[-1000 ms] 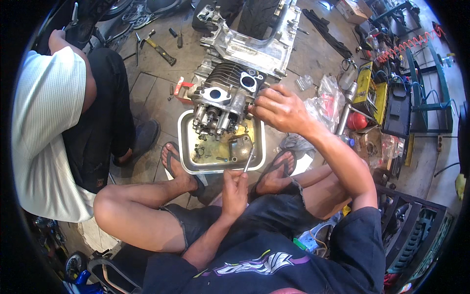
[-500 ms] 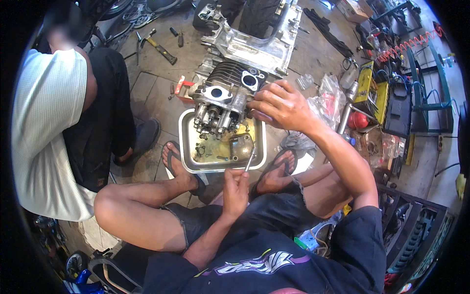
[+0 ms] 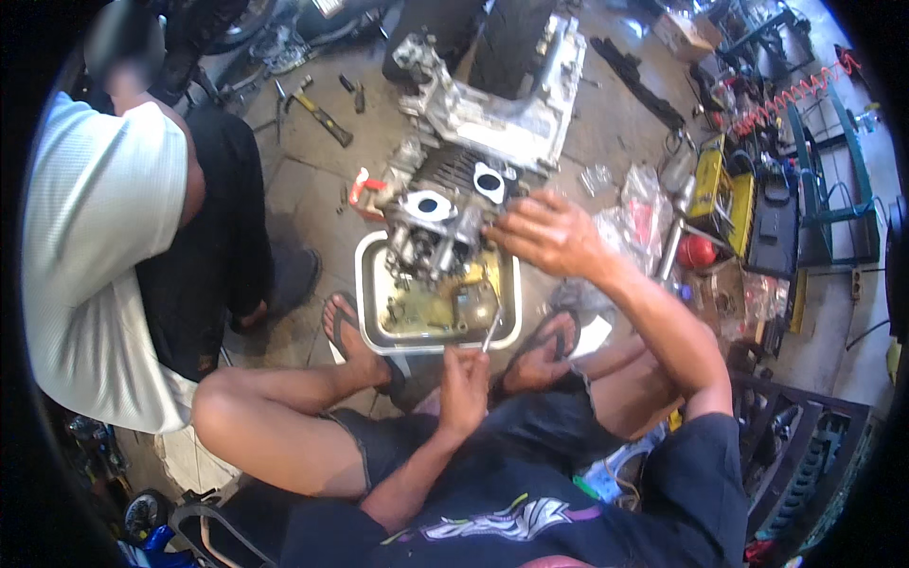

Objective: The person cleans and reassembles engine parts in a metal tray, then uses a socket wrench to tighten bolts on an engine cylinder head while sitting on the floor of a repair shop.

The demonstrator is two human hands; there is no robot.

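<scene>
In front of me is an engine cylinder head with a finned cylinder block (image 3: pixel 445 175); its valve gear hangs over a white-rimmed tray (image 3: pixel 361 284). My right hand (image 3: pixel 549 232) is at the block's right side, its bent fingers closed against the metal; anything between the fingertips is hidden. Low over the tray's near edge, my left hand (image 3: pixel 464 388) is closed around a slim silver metal tool (image 3: pixel 491 333) that points up and away. The tray holds yellowish liquid, a metal cover (image 3: pixel 475 305) and several small parts.
Beyond the block lies a large aluminium engine case (image 3: pixel 502 118) with a tyre behind it. A red-and-white box (image 3: pixel 365 189) is left of the block. A hammer (image 3: pixel 324 118) lies at far left, near a seated person (image 3: pixel 114 246). Yellow toolbox (image 3: pixel 708 185) and plastic bags stand right.
The whole scene has shifted slightly downward in view. Both hands keep nearly the same places relative to the engine and tray; the right fingers look a little more bunched.
</scene>
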